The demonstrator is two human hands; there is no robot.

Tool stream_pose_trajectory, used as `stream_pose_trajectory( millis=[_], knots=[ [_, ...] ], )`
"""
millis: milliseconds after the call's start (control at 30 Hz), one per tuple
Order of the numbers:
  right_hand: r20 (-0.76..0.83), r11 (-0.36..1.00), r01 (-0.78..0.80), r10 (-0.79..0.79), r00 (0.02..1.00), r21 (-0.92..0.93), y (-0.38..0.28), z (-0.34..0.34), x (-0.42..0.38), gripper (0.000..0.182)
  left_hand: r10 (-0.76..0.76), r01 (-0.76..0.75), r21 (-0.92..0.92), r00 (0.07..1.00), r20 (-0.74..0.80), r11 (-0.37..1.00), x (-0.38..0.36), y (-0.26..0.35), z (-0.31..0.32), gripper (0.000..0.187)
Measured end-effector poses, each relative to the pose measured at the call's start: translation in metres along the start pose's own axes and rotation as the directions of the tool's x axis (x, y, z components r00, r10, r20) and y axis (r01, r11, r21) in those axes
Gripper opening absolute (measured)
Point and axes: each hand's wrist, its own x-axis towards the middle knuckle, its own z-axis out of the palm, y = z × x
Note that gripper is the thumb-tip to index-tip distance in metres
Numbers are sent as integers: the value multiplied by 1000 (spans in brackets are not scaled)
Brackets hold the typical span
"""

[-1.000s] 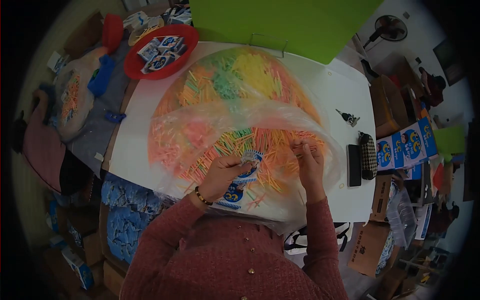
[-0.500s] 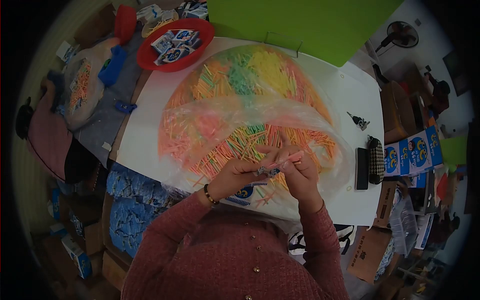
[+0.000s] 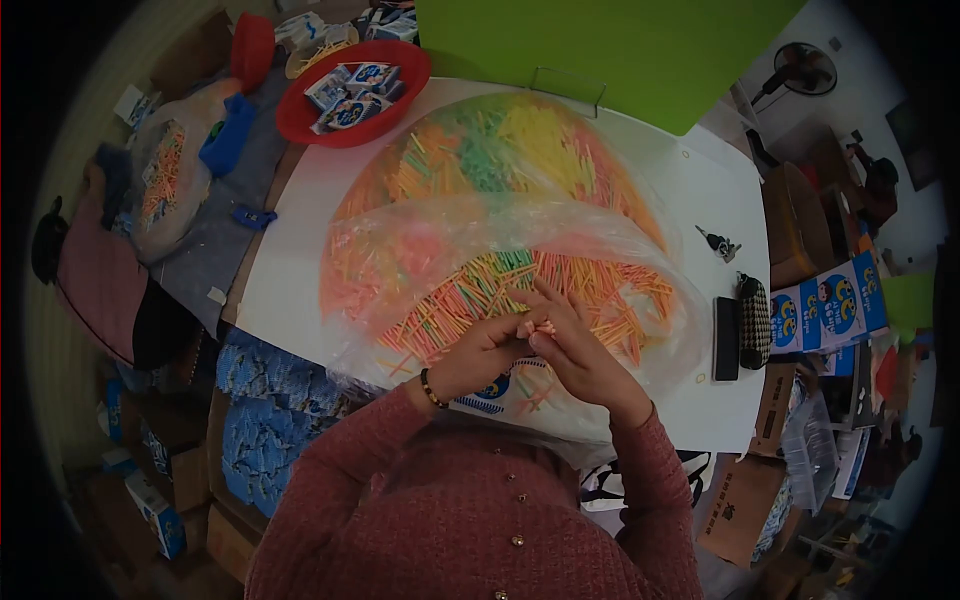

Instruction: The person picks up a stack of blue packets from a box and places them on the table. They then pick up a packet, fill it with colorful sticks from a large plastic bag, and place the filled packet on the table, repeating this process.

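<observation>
The left hand and the right hand have come together over the near edge of the clear plastic bag of coloured sticks; a second ago they were apart, the right one picking in the pile. Between the fingers of both hands there is now a small bundle of pink sticks, and the left hand is closed around a printed packet, whose blue and white lower part shows under the wrist. It looks that the sticks are being pushed into this packet. A red bowl with similar packets stands far at the left, a phone lies at the right
</observation>
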Motion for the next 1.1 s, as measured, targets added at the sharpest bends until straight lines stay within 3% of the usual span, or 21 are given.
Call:
stream_pose_trajectory(
  millis=[67,133,200,233,300,367,400,467,500,567,600,667,800,867,900,967,1000,1067,1100],
  knots=[
    [-27,915,-34,49,998,402,5,-3,3,27,49,-49,-58,999,0,997,3,5,-1,28],
    [-124,919,-15,69,990,393,5,-8,1,33,-72,73,25,997,-12,997,7,10,-9,30],
    [-221,925,-6,97,970,381,11,-17,-6,39,-68,65,-42,994,-84,997,10,18,-7,29],
    [-266,949,-46,134,955,312,21,-25,-12,41,-76,59,-109,985,-154,992,12,20,-6,28],
    [-320,965,-110,185,929,238,43,-39,-28,43,-114,87,-188,984,-137,978,12,17,-8,29],
    [-438,903,-414,421,794,116,67,-48,-44,34,-154,120,-230,979,-136,966,13,9,-10,31],
    [-444,899,-422,426,789,113,78,-48,-52,34,-155,122,-234,980,-125,964,14,10,-7,31],
    [-493,818,-551,417,763,-162,90,-47,-62,29,-243,204,-191,947,-209,960,14,15,-2,34],
    [-496,816,-554,418,761,-162,92,-45,-63,29,-244,205,-192,948,-205,960,15,11,-3,34],
    [-467,786,-522,343,815,-333,94,-39,-63,28,-31,26,-33,989,-146,999,19,6,-4,35],
    [-469,786,-523,344,813,-330,98,-36,-62,28,-32,28,-32,989,-144,999,21,9,-2,35],
    [-372,805,-365,195,907,-468,106,-28,-54,29,-10,10,-1,978,-207,1000,25,18,3,33],
    [-273,743,-367,253,928,-560,101,-22,-41,26,-140,111,-140,966,-220,984,21,26,2,33],
    [-151,680,-220,161,975,-700,100,-25,-41,22,-54,64,50,984,-172,997,21,18,-3,37],
    [-155,679,-221,158,975,-700,98,-27,-42,22,-50,60,54,984,-170,997,21,12,-4,37],
    [-343,694,-152,-145,928,-704,91,-31,-43,13,89,-74,85,979,-181,994,22,2,-5,35],
    [-336,696,-143,-148,930,-704,89,-31,-43,13,89,-74,85,978,-191,994,21,-1,-6,35],
    [-477,852,-294,60,877,-434,82,-31,-44,9,133,-74,280,971,-198,957,20,-4,-7,28],
    [-475,854,-291,59,878,-432,73,-31,-43,9,133,-73,282,970,-202,957,21,-1,-6,28]
  ],
)
